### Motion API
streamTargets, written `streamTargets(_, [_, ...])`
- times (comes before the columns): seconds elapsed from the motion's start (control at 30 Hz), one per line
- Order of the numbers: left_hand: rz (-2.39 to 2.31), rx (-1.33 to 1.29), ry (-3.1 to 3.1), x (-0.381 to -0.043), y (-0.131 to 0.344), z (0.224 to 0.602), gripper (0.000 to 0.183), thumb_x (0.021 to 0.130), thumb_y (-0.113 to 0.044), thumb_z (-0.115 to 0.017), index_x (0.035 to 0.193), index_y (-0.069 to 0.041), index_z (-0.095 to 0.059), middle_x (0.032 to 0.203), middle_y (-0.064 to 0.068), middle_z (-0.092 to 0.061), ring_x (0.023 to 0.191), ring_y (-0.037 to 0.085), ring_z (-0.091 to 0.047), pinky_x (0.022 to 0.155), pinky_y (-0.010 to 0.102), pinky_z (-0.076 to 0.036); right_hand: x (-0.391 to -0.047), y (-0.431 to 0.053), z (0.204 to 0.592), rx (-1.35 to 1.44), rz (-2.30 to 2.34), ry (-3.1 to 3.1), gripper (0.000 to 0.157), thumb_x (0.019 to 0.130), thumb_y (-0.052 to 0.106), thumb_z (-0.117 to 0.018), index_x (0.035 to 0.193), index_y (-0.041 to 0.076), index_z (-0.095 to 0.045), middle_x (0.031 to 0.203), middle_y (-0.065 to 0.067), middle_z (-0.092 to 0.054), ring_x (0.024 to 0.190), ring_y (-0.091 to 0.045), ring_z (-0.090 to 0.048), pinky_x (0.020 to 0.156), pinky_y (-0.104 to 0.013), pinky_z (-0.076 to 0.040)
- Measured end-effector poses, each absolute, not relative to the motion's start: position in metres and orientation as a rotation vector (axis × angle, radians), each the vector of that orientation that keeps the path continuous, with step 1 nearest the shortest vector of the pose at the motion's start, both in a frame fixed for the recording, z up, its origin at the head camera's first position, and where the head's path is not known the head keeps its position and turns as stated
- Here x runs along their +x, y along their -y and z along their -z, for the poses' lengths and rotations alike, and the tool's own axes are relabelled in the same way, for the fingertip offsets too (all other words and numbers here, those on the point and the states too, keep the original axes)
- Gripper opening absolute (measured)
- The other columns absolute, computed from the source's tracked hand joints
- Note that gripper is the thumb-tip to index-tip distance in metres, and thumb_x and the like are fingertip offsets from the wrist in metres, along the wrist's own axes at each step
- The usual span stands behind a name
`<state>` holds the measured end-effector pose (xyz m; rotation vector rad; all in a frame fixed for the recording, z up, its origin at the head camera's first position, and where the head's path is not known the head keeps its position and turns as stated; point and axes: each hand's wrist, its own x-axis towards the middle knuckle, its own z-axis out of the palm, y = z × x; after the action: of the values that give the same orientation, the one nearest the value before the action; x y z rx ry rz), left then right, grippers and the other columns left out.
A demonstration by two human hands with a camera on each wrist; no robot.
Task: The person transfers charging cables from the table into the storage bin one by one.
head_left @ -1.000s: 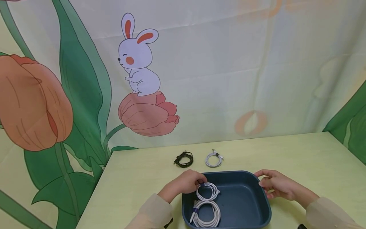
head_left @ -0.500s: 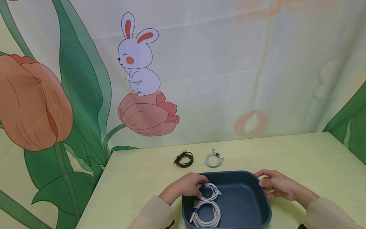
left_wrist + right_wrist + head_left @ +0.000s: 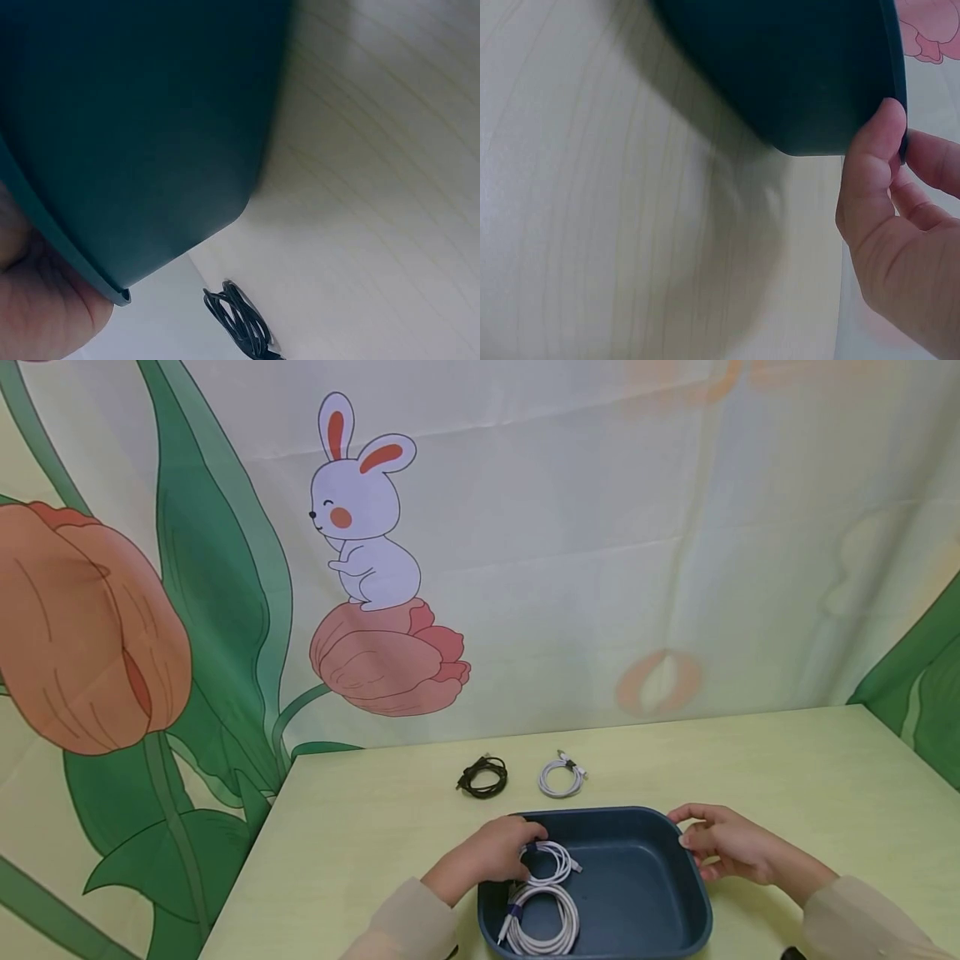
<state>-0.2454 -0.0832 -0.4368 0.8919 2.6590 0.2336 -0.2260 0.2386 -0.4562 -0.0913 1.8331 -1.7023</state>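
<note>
A dark blue plastic bin (image 3: 637, 893) stands at the front of the table with two coiled white cables inside on its left. My left hand (image 3: 497, 847) reaches over the bin's left rim, fingers and thumb curled at the left side of the upper, smaller coiled white cable (image 3: 558, 862). Just below that lies the larger white cable (image 3: 570, 920), wrapped with a dark tie. My right hand (image 3: 731, 847) pinches the bin's far right corner; in the right wrist view the thumb (image 3: 885, 131) presses the rim from outside. The left wrist view hides the left fingertips behind the bin wall.
Beyond the bin, a coiled black cable (image 3: 482, 777) and another coiled white cable (image 3: 562, 777) lie on the pale wooden table (image 3: 360, 827). A printed cloth (image 3: 540, 568) with a rabbit and tulips hangs behind the table's back edge.
My left hand has shifted slightly right and down at the smaller white cable, whose loose end sits a little farther right. The right hand and the bin have not moved.
</note>
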Motion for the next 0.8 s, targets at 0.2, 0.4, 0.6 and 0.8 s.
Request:
streamTargets(0.2, [-0.189, 0.886, -2.677, -0.244, 0.0819, 0.4405, 0.046, 0.071, -0.017, -0.072, 0.114, -0.017, -0.057, 0.106, -0.001, -0.06, 0.099, 0.013, -0.053, 0.087, 0.025, -0.042, -0.2257, -0.2384, 0.4558, -0.084, 1.703, -1.83, 0.034, 0.085, 0.009, -0.048, 0.118, 0.003, -0.04, 0.07, 0.001, -0.053, 0.058, -0.01, -0.048, 0.054, -0.024, -0.046])
streamTargets(0.4, [-0.203, 0.887, -2.665, -0.2439, 0.0816, 0.4421, 0.044, 0.073, -0.018, -0.071, 0.114, -0.017, -0.057, 0.105, -0.001, -0.059, 0.096, 0.011, -0.052, 0.085, 0.025, -0.043, -0.2255, -0.2384, 0.4565, -0.085, 1.707, -1.827, 0.034, 0.085, 0.009, -0.048, 0.118, 0.002, -0.039, 0.07, 0.001, -0.053, 0.058, -0.011, -0.049, 0.054, -0.024, -0.046])
streamTargets(0.6, [-0.215, 0.894, -2.651, -0.2431, 0.0817, 0.4414, 0.042, 0.074, -0.022, -0.069, 0.114, -0.017, -0.057, 0.106, -0.001, -0.06, 0.096, 0.011, -0.053, 0.085, 0.025, -0.042, -0.225, -0.2386, 0.4564, -0.083, 1.709, -1.823, 0.034, 0.086, 0.01, -0.048, 0.118, 0.003, -0.04, 0.071, 0.001, -0.053, 0.058, -0.01, -0.048, 0.055, -0.024, -0.047])
streamTargets(0.8, [-0.23, 0.908, -2.644, -0.243, 0.0808, 0.4401, 0.045, 0.074, -0.03, -0.069, 0.114, -0.016, -0.057, 0.107, -0.001, -0.06, 0.098, 0.012, -0.053, 0.086, 0.025, -0.042, -0.2252, -0.2386, 0.4555, -0.085, 1.714, -1.817, 0.032, 0.087, 0.011, -0.048, 0.117, 0.004, -0.041, 0.072, 0.001, -0.052, 0.058, -0.01, -0.048, 0.055, -0.024, -0.047])
